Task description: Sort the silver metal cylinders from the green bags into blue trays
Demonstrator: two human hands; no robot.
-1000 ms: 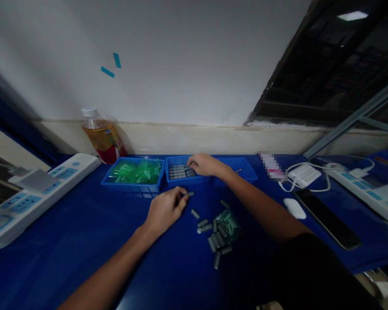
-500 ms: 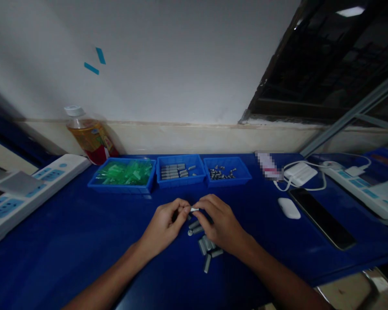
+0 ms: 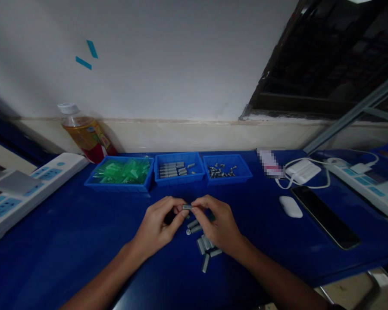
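A small metal cylinder [image 3: 186, 207] lies level between my fingertips, above the blue table. My left hand [image 3: 161, 224] is closed in a pinch on its left end. At the other end, my right hand [image 3: 218, 221] is closed too, thumb and forefinger together on the tip; whether a screw sits between them cannot be made out. Several loose grey cylinders [image 3: 205, 261] lie on the table under and in front of my right hand, partly hidden by it. One of them [image 3: 189, 231] shows a round end face.
Along the wall stand three blue trays: green plastic pieces [image 3: 123, 170], metal cylinders in rows [image 3: 171, 169], and small screws [image 3: 221, 171]. A drink bottle [image 3: 87, 135] and power strip [image 3: 51, 172] are at left. On the right lie a phone [image 3: 325, 217], white case [image 3: 291, 206] and charger cables.
The held piece showed a bright white part between my hands before; now its grey side shows. My left hand has shifted slightly left. The view has tilted a little.
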